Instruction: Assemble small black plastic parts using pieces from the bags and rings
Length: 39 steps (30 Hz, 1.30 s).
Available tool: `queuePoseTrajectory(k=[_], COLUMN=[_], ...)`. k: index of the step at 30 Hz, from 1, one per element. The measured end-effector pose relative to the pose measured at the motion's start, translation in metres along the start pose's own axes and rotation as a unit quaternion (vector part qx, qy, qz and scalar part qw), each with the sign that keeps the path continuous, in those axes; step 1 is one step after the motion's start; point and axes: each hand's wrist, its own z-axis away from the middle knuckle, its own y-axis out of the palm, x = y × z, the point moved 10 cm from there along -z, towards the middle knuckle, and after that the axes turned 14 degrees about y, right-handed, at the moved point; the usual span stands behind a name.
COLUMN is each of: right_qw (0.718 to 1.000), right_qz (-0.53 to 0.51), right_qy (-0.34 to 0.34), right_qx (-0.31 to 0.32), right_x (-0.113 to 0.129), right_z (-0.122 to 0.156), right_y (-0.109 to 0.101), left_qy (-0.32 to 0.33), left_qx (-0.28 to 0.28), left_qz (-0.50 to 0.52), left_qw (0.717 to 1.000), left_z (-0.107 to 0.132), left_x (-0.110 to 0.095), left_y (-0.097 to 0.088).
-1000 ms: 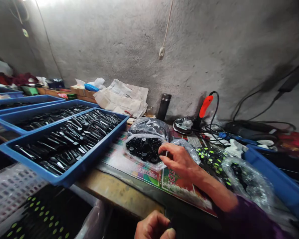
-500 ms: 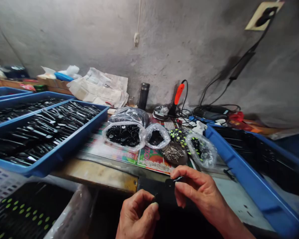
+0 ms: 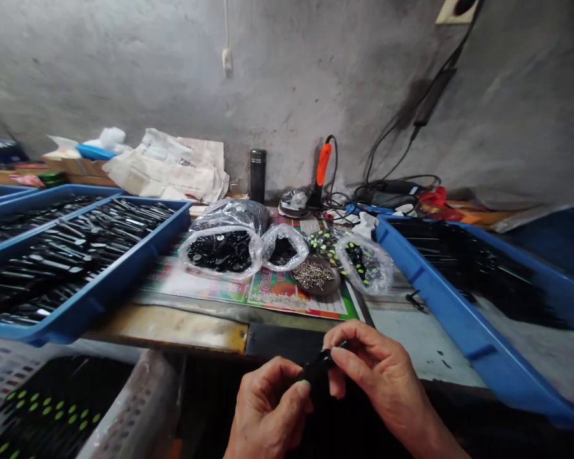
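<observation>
Just in front of the table's edge, my left hand [image 3: 272, 405] pinches a small black plastic part [image 3: 314, 370] between thumb and forefinger. Close beside it on the right, my right hand [image 3: 375, 370] has its thumb and fingers closed on a small glossy black piece [image 3: 329, 354] that meets the left hand's part. Against the dark background the exact shapes of both pieces are hard to make out. Beyond the hands, a dish of small metal screws [image 3: 312, 275] sits among clear bags, one with black discs [image 3: 220, 250] and one with black-and-green pieces [image 3: 363, 262].
Blue trays of long black parts stand at left [image 3: 83, 255] and right [image 3: 459, 299]. A white basket [image 3: 119, 408] with green-dotted black pieces is low at left. A black flask [image 3: 257, 175] and an orange-handled tool [image 3: 323, 164] stand by the wall.
My right hand has come closer to the left, so the black pieces now meet between my fingers. The view has shifted slightly, moving the table items left.
</observation>
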Motion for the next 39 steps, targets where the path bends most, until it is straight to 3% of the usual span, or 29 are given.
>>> queuePoseTrajectory(k=[14,25,33,39], right_qw=[0.985,0.994,0.997,0.998], right_qz=[-0.14,-0.034,0.036,0.022], right_qy=[0.095,0.049,0.038,0.05], right_qx=[0.047,0.097,0.053,0.036], right_x=[-0.024,-0.016,-0.017,-0.025], right_z=[-0.002,0.006,0.004,0.001], right_y=[0.007,0.017,0.013,0.015], left_qy=[0.017,0.032,-0.062,-0.083], left_qx=[0.034,0.034,0.045,0.023], left_qz=[-0.037,-0.082,0.011,0.044], left_qw=[0.999,0.996,0.997,0.995], left_z=[0.0,0.004,0.006,0.008], left_x=[0.004,-0.002,0.023,0.028], left_y=[0.009,0.012,0.014,0.014])
